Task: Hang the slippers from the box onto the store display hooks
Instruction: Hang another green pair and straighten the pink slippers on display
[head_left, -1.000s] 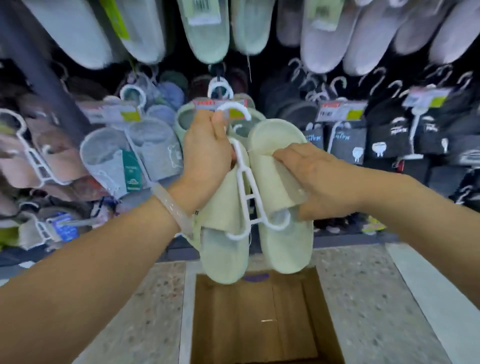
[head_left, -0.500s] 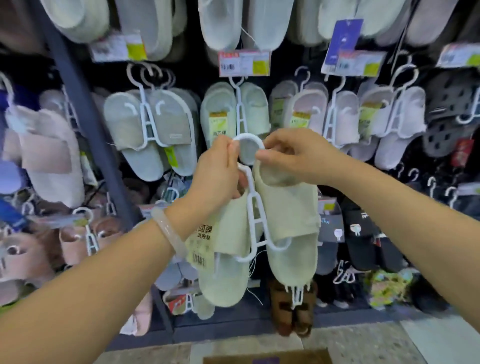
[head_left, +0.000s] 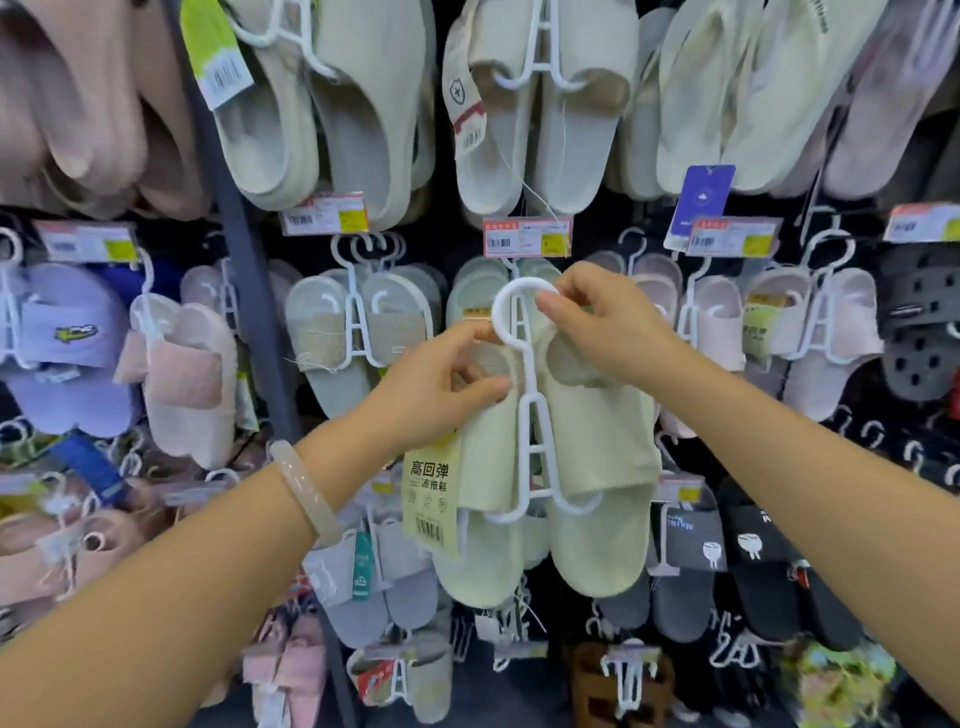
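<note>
A pair of pale green slippers (head_left: 597, 452) hangs on a white plastic hanger (head_left: 535, 415) with a round hook loop at its top. A paper tag (head_left: 432, 493) dangles from the left slipper. My left hand (head_left: 441, 384) pinches the hanger's neck and the left slipper's upper edge. My right hand (head_left: 602, 322) holds the top loop and the right slipper's opening. The loop sits just below a price label (head_left: 527, 237), in front of matching green slippers (head_left: 475, 291) on the display hook; the hook itself is hidden.
The wall rack is packed with hung slippers: beige pairs (head_left: 363, 104) above, grey pairs (head_left: 358, 332) to the left, pink pairs (head_left: 810, 332) to the right, black ones (head_left: 763, 561) lower right. A dark upright post (head_left: 249, 312) stands left of centre.
Both hands have lifted the green pair from over the cardboard box up to the middle row of the display. The right hand has shifted from the strap to the hanger's loop.
</note>
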